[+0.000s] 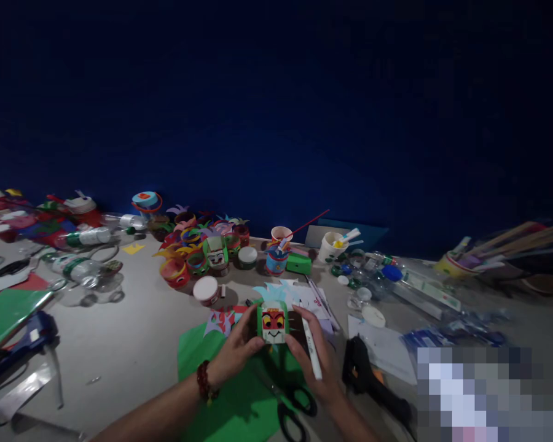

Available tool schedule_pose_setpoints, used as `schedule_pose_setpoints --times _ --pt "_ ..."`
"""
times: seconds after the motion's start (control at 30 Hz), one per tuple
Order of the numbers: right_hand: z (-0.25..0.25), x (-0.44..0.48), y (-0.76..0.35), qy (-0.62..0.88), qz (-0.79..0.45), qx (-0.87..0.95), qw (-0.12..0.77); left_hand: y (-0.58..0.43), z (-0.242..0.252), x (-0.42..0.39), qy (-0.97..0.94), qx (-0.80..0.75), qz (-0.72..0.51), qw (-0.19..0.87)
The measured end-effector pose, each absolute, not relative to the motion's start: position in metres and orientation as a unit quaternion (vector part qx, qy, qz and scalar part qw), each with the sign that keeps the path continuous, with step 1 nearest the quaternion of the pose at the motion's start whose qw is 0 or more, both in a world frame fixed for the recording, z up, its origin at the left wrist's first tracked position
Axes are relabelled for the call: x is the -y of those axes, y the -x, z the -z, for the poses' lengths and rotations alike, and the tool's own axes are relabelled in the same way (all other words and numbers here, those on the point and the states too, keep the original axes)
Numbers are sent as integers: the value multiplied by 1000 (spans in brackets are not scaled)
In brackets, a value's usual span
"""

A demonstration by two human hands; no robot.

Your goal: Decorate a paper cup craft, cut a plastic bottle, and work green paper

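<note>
Seen from the head camera, the left hand (240, 339) pinches one side of a green paper-face craft (273, 328), while the right hand (323, 356) steadies the other side with its thumb and clasps a white marker (310, 350) along its fingers. The craft sits centered above a green sheet (239, 402) and black-handled scissors (281, 410). The step in hand looks like checking or detailing the scowling face (whether the marker is uncapped cannot be told); any new stroke would call for turning the tip inward.

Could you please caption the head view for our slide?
Left hand and right hand hold a craft face above green paper, a white marker in the right.
</note>
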State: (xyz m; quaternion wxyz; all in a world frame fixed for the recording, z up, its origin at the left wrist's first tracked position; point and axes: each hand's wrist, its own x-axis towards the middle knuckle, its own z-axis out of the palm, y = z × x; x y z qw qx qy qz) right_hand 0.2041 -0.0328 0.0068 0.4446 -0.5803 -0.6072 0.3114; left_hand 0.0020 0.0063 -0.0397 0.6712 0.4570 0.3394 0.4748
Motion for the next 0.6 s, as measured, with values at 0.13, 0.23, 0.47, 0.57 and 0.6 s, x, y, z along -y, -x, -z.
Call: schedule_pose_setpoints --times 0.13,0.23,0.47,0.57,0.6 --pt "-9 33 -204 585 -311 604 443 -1 31 -6 -455 -330 -469 681" --pt "-6 32 -205 590 -305 605 439 -2 25 -7 -452 -324 -455 695" --pt "8 31 -206 600 -292 601 440 -2 32 -8 -435 -346 -458 693" --pt "6 31 -207 599 -300 602 435 -1 36 -7 -435 -339 -452 701" --pt "4 31 -208 597 -299 605 434 -1 36 -7 -438 -332 -452 703"
